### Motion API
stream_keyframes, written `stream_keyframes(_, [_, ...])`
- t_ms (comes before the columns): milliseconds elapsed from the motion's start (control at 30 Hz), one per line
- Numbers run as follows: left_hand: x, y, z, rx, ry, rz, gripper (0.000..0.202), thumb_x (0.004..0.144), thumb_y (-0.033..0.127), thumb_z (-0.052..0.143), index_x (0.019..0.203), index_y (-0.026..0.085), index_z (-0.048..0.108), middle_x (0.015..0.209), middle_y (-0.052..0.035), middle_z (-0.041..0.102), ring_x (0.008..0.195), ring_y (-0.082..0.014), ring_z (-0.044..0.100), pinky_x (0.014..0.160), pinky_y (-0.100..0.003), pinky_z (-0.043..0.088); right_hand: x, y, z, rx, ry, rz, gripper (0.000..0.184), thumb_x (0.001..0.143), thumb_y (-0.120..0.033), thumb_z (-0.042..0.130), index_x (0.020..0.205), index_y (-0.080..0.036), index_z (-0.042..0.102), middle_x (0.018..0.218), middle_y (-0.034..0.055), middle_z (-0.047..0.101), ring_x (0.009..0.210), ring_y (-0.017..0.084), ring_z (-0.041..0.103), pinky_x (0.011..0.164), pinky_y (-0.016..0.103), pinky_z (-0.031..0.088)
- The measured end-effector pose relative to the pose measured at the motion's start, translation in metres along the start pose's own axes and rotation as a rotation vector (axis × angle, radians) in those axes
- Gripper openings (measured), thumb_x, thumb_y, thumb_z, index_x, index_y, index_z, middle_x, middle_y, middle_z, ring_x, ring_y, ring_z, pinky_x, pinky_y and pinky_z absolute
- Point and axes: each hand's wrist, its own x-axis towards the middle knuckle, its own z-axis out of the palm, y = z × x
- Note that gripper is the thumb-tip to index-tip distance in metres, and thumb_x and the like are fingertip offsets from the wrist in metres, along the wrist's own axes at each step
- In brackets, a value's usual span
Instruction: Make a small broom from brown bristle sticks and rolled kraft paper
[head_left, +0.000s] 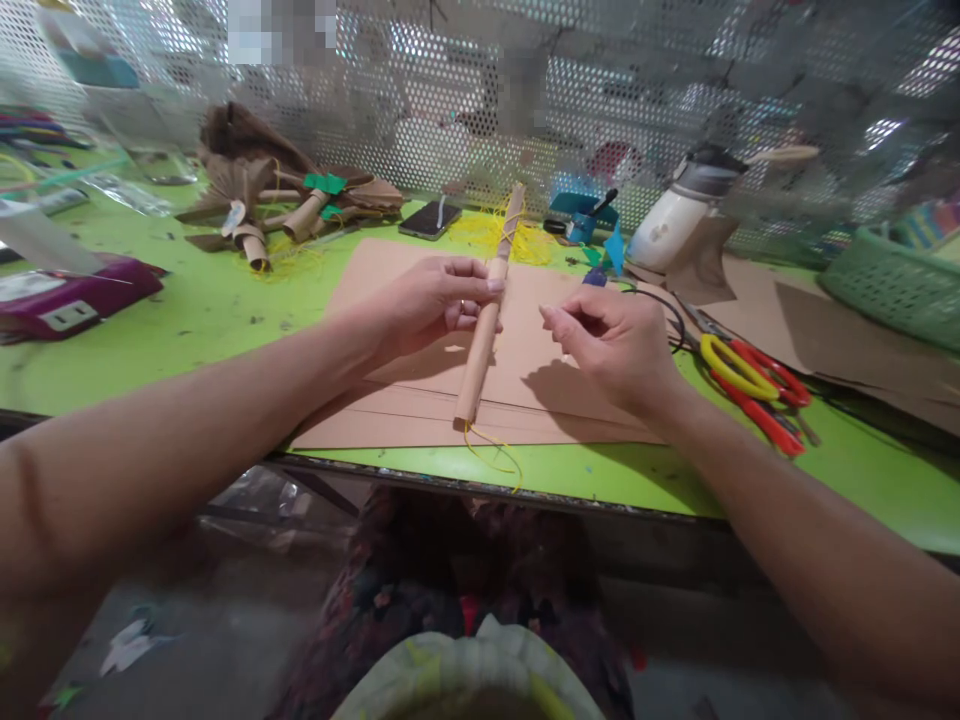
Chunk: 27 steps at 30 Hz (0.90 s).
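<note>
My left hand (450,292) is closed around a long brown paper tube (475,368), pinching it near its upper middle. The tube slants away from me over brown cardboard sheets (390,350). Its far part is narrower and wound with yellow thread; a loose yellow thread (495,460) hangs from the near end. To the right, apart from the tube, my right hand (619,340) has thumb and forefinger pressed together. Whatever it pinches is too small to make out. A dark blue object (595,276) shows just behind its knuckles, partly hidden.
Scissors with yellow and red handles (750,375) lie right of my right hand. Behind the tube are tangled yellow thread (540,243) and a phone (429,220). Brown paper pieces (300,190), a purple power strip (97,295), a white bottle (667,225) and a green basket (885,275) surround the work area.
</note>
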Motion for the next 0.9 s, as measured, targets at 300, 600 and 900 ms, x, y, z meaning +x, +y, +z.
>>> stream_keyframes(300, [0.001,-0.003,0.001,0.019,-0.014,0.006,0.011,0.077,0.004,0.059,0.069,0.012,0.058,0.06,0.0009,0.057,0.051,-0.0086,0.056,0.054,-0.022,0.049,-0.001,-0.008,-0.001,-0.013,-0.009,-0.009,0.023,0.085,-0.024,0.06,0.062,-0.02,0.06,0.057,0.0,0.058,0.052,0.013,0.049,0.05,0.028,0.036])
stream_keyframes(600, [0.002,-0.003,0.001,0.039,0.028,0.02,0.014,0.077,0.004,0.058,0.067,0.013,0.059,0.061,0.0013,0.056,0.054,-0.0088,0.056,0.055,-0.02,0.046,-0.001,-0.014,0.0,-0.005,-0.067,-0.026,0.023,0.084,-0.023,0.06,0.062,-0.017,0.06,0.056,-0.0024,0.056,0.049,0.01,0.045,0.049,0.025,0.034])
stream_keyframes(900, [-0.009,0.003,0.001,-0.076,0.0,-0.029,0.014,0.073,0.019,0.072,0.08,0.016,0.06,0.077,-0.0026,0.063,0.067,-0.0136,0.06,0.065,-0.027,0.05,0.003,-0.011,0.003,0.136,-0.024,0.168,0.019,0.088,-0.025,0.056,0.072,-0.017,0.062,0.065,-0.0001,0.059,0.06,0.013,0.052,0.057,0.025,0.041])
